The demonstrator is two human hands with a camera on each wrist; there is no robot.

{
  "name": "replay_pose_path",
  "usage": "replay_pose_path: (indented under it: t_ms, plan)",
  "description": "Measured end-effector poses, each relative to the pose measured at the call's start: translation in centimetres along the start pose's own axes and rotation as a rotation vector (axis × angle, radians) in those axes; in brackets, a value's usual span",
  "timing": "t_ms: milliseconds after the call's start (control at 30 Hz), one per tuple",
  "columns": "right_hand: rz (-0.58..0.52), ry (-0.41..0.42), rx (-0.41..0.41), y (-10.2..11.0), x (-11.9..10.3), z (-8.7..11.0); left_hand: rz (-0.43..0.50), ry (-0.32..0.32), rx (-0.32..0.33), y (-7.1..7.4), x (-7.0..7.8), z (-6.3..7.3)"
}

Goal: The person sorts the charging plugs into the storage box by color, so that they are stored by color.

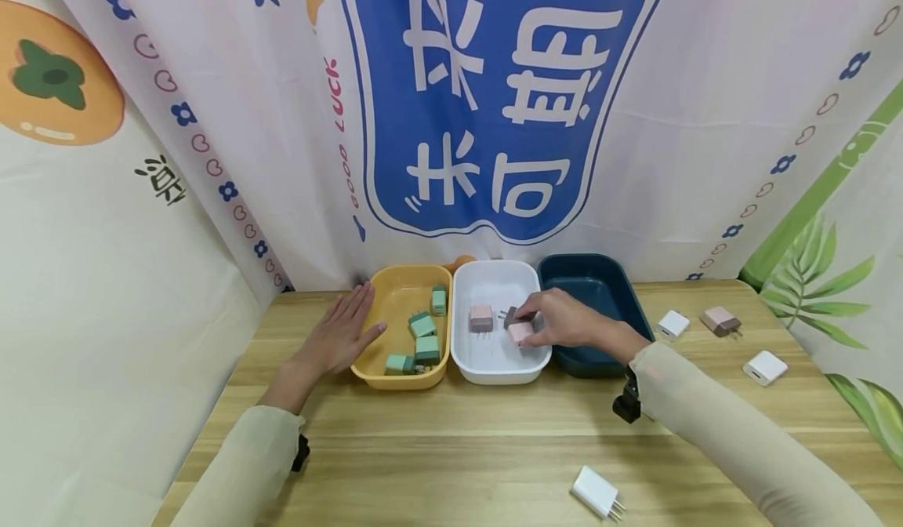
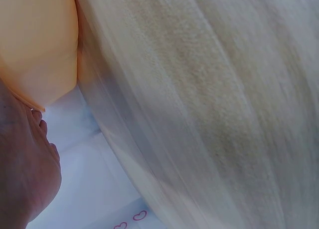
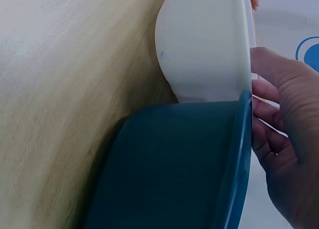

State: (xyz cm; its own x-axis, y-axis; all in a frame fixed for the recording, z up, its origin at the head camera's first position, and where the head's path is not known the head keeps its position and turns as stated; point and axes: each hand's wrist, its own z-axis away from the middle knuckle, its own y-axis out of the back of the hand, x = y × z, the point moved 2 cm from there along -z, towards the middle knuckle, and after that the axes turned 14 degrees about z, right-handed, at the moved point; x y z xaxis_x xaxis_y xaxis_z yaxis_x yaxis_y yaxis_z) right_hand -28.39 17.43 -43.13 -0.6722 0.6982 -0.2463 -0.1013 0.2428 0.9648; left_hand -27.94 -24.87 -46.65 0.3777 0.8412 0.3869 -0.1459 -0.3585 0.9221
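My left hand (image 1: 342, 331) lies along the left rim of the yellow bin (image 1: 363, 366), fingers extended. Several two-tone green charger plugs (image 1: 422, 325) lie in that bin. My right hand (image 1: 567, 319) reaches into the white bin (image 1: 494, 376) and pinches a pink-and-brown charger plug (image 1: 520, 332) between thumb and fingers, low in the bin. Brown surface and prongs show beside it; whether they belong to a second plug I cannot tell. Another pink-and-brown plug (image 1: 481, 318) sits to its left. In the right wrist view, bin walls hide the fingertips.
A dark blue bin (image 1: 589, 272) adjoins the white bin on the right. Farther right lie white charger plugs (image 1: 673, 324) and a pink-and-brown one (image 1: 721, 321). Another white plug (image 1: 596, 492) is near the table's front. A printed curtain (image 1: 303, 158) hangs behind the bins.
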Motion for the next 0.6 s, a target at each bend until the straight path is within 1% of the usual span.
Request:
replay_pose_path:
  t_ms: [167, 333, 500, 600]
  plan:
    - [0.018, 0.005, -0.011, -0.10, -0.28, -0.01, 0.009, -0.002, 0.001, 0.06, 0.01, -0.05]
    - [0.039, 0.001, 0.002, -0.30, -0.36, 0.01, 0.016, -0.003, 0.000, -0.06, -0.10, -0.10]
    - [0.023, -0.016, 0.016, -0.07, -0.31, 0.16, 0.013, -0.002, -0.001, 0.03, 0.01, -0.06]
    - [-0.002, -0.013, 0.045, 0.21, -0.23, 0.34, 0.015, -0.004, -0.002, 0.08, 0.07, -0.02]
